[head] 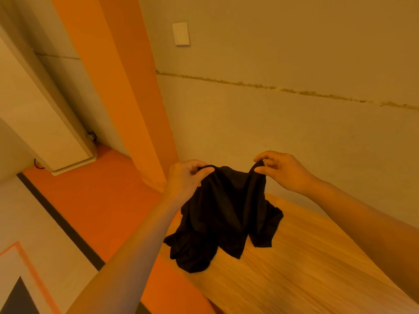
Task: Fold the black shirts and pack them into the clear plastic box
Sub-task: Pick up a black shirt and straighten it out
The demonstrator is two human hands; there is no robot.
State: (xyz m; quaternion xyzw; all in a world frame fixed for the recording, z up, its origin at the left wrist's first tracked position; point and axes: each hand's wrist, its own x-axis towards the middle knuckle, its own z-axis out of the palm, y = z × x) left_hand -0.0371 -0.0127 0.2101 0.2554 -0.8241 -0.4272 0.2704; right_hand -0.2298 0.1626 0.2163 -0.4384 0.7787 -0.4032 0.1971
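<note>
A black shirt (223, 214) of thin, limp fabric hangs crumpled from both hands above the near-left corner of the table (306, 268), its lower folds draping onto the tabletop and over the table's left edge. The left hand (183, 180) has its grip closed on one top corner of the cloth, fingers curled over it and thumb beneath. The right hand (281, 171) pinches the other top corner between thumb and forefinger, the remaining fingers loosely bent. The cloth sags in a soft V between the 2 grips, with a short sleeve (265, 232) hanging to the right.

The table is pale wood with a straight streaked grain. Behind it stands a plain wall (294, 132) crossed by a rough horizontal seam, with a white switch plate (181, 34) higher up. To the left are an orange pillar (127, 87), an orange floor (90, 196) and a tall white unit (45, 123).
</note>
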